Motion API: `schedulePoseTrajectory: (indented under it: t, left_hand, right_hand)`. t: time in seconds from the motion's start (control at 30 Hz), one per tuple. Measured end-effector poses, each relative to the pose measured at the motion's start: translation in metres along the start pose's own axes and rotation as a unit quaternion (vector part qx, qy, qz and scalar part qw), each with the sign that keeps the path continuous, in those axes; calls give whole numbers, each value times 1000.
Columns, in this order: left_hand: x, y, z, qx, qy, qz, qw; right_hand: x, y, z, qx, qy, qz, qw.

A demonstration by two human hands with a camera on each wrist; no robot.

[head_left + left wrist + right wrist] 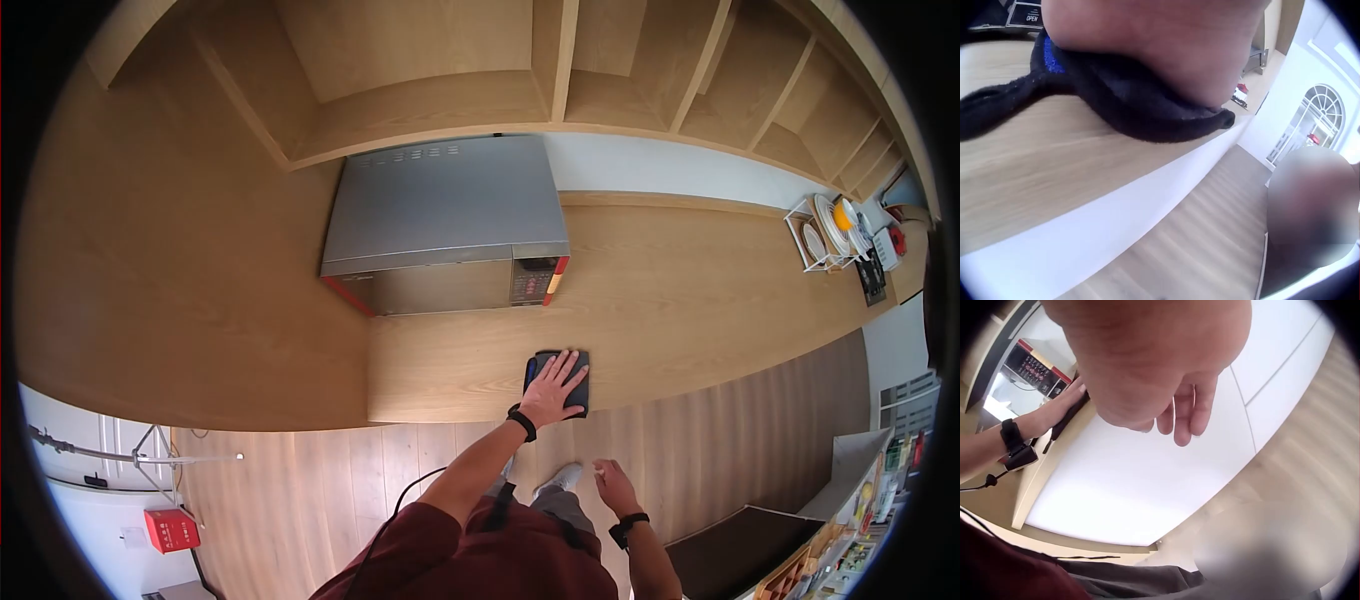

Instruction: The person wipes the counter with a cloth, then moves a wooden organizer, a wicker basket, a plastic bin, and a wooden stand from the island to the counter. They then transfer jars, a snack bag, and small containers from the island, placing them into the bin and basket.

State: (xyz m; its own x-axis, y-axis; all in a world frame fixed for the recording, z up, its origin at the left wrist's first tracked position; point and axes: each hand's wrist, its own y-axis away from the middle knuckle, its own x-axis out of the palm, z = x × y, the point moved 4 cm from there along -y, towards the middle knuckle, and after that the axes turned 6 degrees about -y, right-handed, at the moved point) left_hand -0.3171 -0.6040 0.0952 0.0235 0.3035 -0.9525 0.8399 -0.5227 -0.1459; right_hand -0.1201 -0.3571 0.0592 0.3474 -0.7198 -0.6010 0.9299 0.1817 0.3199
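A dark, folded cloth (577, 397) with a blue patch lies on the wooden counter near its front edge. My left hand (549, 395) rests flat on top of it, fingers spread straight. The left wrist view shows the heel of that hand on the thick, soft black cloth (1147, 122), with a loop or fold sticking out to one side. In front of my body, below the counter edge, hangs my right hand (616, 486). Its fingers (1183, 419) dangle loosely bent in the right wrist view and hold nothing.
A grey microwave (440, 205) stands on the counter (680, 300) behind the left hand. Open wooden cubbies (430, 100) run above it. A white rack (808, 235) of plates is at the far right end. Wooden panelling (190, 270) rises on the left.
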Motion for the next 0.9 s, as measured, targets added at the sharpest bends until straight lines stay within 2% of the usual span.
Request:
schedulePoseTrajectory:
  t: [0.07,0.1,0.17,0.27,0.33,0.4,0.47,0.5,0.57,0.63,0.7,0.73,0.83,0.9]
  left_hand:
    - [-5,8,3,40,22,26,999]
    - [-6,18,16,32,30,7,999]
    - [-12,41,54,-50,1,16,999]
    - [-35,95,138,-180,-49,-40,982]
    - [-41,131,201,-263,-114,-65,956]
    - [-51,148,240,-335,-143,-55,930]
    - [-42,138,247,-393,-162,-29,904]
    - [-38,120,238,-385,-160,-31,909]
    - [-28,87,210,-478,-173,-45,860]
    - [-23,42,168,-378,-142,-42,914]
    - [-13,-3,110,-274,-87,5,958]
    - [-5,-18,80,-213,-80,-13,974]
    - [17,-49,26,-114,-57,4,992]
    - [21,-51,3,-40,-42,44,997]
  right_hand:
    - [1,-18,17,-36,-12,-15,999]
    - [5,-28,19,-34,-15,-17,999]
    - [8,-40,26,-72,-63,-57,994]
    - [11,-41,38,-46,-119,-84,988]
    - [20,-35,28,-44,-106,-99,988]
    - [26,-17,16,-37,-93,-127,987]
    - [28,12,4,46,-102,-112,987]
    - [28,27,-5,49,-102,-121,986]
    - [31,52,-26,88,-80,-97,988]
    - [22,66,-28,101,-58,-99,988]
    - [11,70,-32,111,-34,-97,989]
    - [7,69,-33,114,-25,-92,989]
    - [-10,54,-33,92,-7,-115,989]
    - [-28,29,-3,40,41,-162,985]
